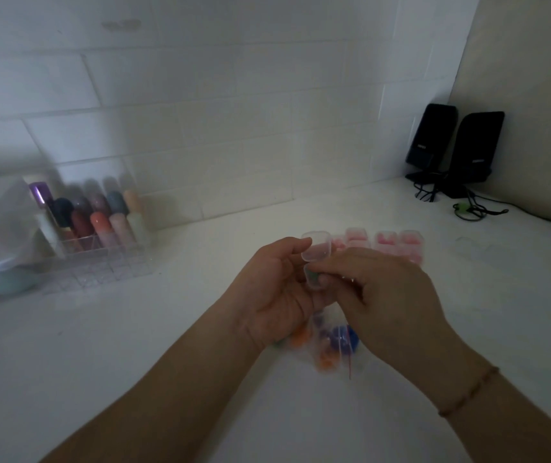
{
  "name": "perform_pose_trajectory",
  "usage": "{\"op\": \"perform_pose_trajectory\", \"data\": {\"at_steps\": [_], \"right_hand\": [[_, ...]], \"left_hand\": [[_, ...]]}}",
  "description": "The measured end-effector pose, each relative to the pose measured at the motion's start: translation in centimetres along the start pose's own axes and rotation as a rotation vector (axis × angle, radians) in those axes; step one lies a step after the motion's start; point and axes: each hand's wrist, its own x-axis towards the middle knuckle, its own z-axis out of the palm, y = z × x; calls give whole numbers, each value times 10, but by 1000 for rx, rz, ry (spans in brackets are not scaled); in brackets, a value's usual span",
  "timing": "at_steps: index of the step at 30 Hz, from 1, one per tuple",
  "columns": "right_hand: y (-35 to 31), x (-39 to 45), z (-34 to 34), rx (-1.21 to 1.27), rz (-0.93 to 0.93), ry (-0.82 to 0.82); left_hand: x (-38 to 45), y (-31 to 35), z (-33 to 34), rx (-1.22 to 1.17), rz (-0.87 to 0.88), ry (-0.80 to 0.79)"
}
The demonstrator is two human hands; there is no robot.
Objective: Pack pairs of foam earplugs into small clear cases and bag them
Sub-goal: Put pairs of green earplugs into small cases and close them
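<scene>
Both hands meet over the middle of the white table [401, 329], working on one small clear case [316, 259] whose lid stands open above its base. The left hand [277, 295] cradles the case from the left, fingers curled round it, while the right hand [384, 295] pinches something at the case's lower half, where a dark green earplug [312, 277] seems to sit; the blur keeps me from saying whether it is fully seated or how many plugs are inside. Below the hands lies a zip bag [331, 342] of loose earplugs in orange, blue and purple, resting on the table. Behind the hands, a row of filled cases [381, 243] with pink plugs stands near the wall side. The step in hand looks like loading a pair into this case. To do it well, the left hand should keep the base level and steady so nothing rolls out, and the right should press each foam plug down below the rim, side by side, before the lid is swung shut; foam springs back, so a plug left proud would likely stop the latch from catching.
</scene>
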Motion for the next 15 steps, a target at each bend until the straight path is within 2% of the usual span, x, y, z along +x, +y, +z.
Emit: {"op": "perform_pose_trajectory", "data": {"at_steps": [7,12,13,15], "right_hand": [[1,0,-5,4,-63,-35],[5,8,-42,228,90,165],[9,9,-49,211,121,142],[17,8,-59,87,158,-69]], "left_hand": [[0,2,-2,29,-10,14],[0,10,-5,24,16,111],[0,14,-7,23,33,139],[0,21,-11,1,68,186]]}}
